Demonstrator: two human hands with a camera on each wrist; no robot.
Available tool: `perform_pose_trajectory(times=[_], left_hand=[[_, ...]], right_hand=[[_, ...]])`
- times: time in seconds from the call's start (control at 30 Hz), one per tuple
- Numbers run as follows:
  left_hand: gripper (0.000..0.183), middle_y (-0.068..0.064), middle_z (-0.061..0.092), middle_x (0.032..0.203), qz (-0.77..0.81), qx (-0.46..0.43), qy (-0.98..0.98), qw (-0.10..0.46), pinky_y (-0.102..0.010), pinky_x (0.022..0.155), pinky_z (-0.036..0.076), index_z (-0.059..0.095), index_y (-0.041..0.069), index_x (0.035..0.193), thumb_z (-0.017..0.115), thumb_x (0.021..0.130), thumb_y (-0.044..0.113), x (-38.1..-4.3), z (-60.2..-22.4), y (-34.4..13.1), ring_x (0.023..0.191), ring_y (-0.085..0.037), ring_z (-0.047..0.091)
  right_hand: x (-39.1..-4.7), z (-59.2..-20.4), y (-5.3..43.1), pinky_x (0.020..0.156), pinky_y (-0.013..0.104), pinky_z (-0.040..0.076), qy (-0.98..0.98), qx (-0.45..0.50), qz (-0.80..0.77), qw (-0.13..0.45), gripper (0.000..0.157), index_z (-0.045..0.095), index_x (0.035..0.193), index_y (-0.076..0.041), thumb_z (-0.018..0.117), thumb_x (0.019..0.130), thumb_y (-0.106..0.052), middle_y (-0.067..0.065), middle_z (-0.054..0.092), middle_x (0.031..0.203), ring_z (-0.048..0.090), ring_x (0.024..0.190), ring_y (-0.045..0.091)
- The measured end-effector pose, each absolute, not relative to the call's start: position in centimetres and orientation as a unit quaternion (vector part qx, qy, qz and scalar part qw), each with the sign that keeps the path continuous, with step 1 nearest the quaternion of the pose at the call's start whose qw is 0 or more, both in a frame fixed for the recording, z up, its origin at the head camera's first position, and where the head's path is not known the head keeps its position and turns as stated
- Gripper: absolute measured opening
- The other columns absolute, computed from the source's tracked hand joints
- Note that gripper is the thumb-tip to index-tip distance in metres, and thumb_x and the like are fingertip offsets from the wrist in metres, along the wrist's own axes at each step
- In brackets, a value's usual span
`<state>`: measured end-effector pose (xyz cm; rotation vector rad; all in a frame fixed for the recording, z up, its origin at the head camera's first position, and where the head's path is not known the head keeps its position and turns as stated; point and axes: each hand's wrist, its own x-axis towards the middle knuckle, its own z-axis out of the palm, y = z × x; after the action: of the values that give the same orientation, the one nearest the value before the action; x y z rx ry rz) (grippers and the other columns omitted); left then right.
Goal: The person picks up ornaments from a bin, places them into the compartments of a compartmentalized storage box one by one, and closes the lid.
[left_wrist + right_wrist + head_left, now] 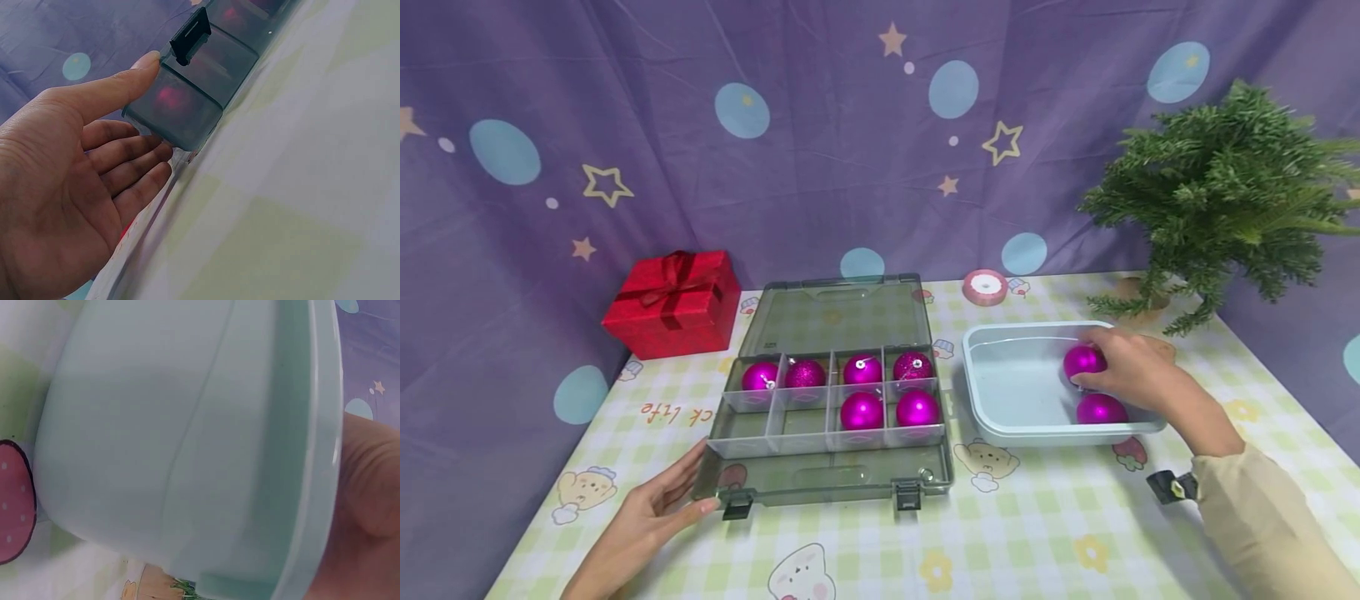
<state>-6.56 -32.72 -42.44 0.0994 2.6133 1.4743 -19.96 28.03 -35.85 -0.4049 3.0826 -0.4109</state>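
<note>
Slippage looks like the likeliest trouble: the right hand [1131, 371] pinches a smooth magenta bauble [1081, 363] between thumb and fingers inside a pale blue rectangular plastic tub [1021, 385], and a weak or off-centre hold on so round a surface could let it pop free. A second glossy magenta bauble [1102, 411] sits just beside it, so a drop or a low sweep could knock the two together or send one rolling along the tub floor. The tub's raised rim could also snag the wrist, judging by how near the forearm lies. The left hand [643, 517] rests at the front left corner of a smoky grey translucent plastic case [820, 477], thumb on the front, the other fingers side by side along the end (a careless push there might skew the case and jostle the six baubles in its compartments). As for writing, orange lettering [658, 410] on the green-and-white checked tablecloth [1022, 542] seems to include "life", the rest partly covered by the case; a small mark [770, 344] on the case lid is too tiny to read, and no brand can be made out.
</note>
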Motion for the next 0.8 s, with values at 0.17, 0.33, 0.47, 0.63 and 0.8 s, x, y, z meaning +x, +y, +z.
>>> perform_pose_trajectory(times=[0.17, 0.33, 0.47, 0.63, 0.8], left_hand=[[0.079, -0.020, 0.030, 0.164, 0.488, 0.031, 0.870, 0.069, -0.003, 0.099, 0.036, 0.028, 0.002, 0.162, 0.072, 0.101, 0.023, -6.6, -42.4, -32.6, 0.144, -0.029, 0.030], [0.078, -0.020, 0.030, 0.164, 0.485, 0.033, 0.871, 0.067, -0.004, 0.100, 0.037, 0.029, 0.001, 0.162, 0.072, 0.101, 0.023, -6.5, -42.3, -32.5, 0.144, -0.024, 0.032], [0.078, -0.020, 0.030, 0.164, 0.486, 0.033, 0.871, 0.066, -0.003, 0.100, 0.036, 0.029, 0.002, 0.162, 0.072, 0.100, 0.023, -6.5, -42.3, -32.5, 0.143, -0.022, 0.032], [0.079, -0.020, 0.030, 0.164, 0.494, 0.033, 0.867, 0.063, -0.003, 0.100, 0.036, 0.030, 0.001, 0.162, 0.073, 0.100, 0.022, -6.6, -42.4, -32.5, 0.133, 0.009, 0.034], [0.078, -0.020, 0.030, 0.164, 0.492, 0.031, 0.868, 0.064, -0.003, 0.100, 0.036, 0.029, 0.002, 0.162, 0.072, 0.100, 0.022, -6.6, -42.4, -32.6, 0.142, -0.007, 0.035]], right_hand=[[-20.1, -36.1, 27.9, 0.077, 0.060, 0.054, 0.978, -0.145, -0.152, 0.008, 0.057, 0.063, 0.123, 0.006, 0.086, 0.085, -0.028, 0.025, 0.069, 0.107, 0.066, 0.098, 0.047], [-20.3, -36.9, 27.8, 0.085, 0.061, 0.056, 0.967, -0.171, -0.185, 0.029, 0.057, 0.062, 0.124, 0.011, 0.085, 0.087, -0.025, 0.020, 0.070, 0.103, 0.067, 0.099, 0.044], [-20.3, -37.5, 27.6, 0.088, 0.059, 0.056, 0.957, -0.188, -0.216, 0.041, 0.055, 0.064, 0.128, 0.008, 0.084, 0.089, -0.025, 0.014, 0.072, 0.104, 0.068, 0.101, 0.037], [-20.4, -37.9, 27.2, 0.089, 0.057, 0.057, 0.945, -0.212, -0.248, 0.034, 0.054, 0.064, 0.129, 0.007, 0.084, 0.090, -0.024, 0.013, 0.073, 0.107, 0.069, 0.102, 0.034], [-20.4, -38.1, 26.9, 0.086, 0.051, 0.059, 0.938, -0.224, -0.266, 0.018, 0.050, 0.067, 0.129, 0.004, 0.084, 0.090, -0.022, 0.011, 0.073, 0.106, 0.070, 0.099, 0.030]])
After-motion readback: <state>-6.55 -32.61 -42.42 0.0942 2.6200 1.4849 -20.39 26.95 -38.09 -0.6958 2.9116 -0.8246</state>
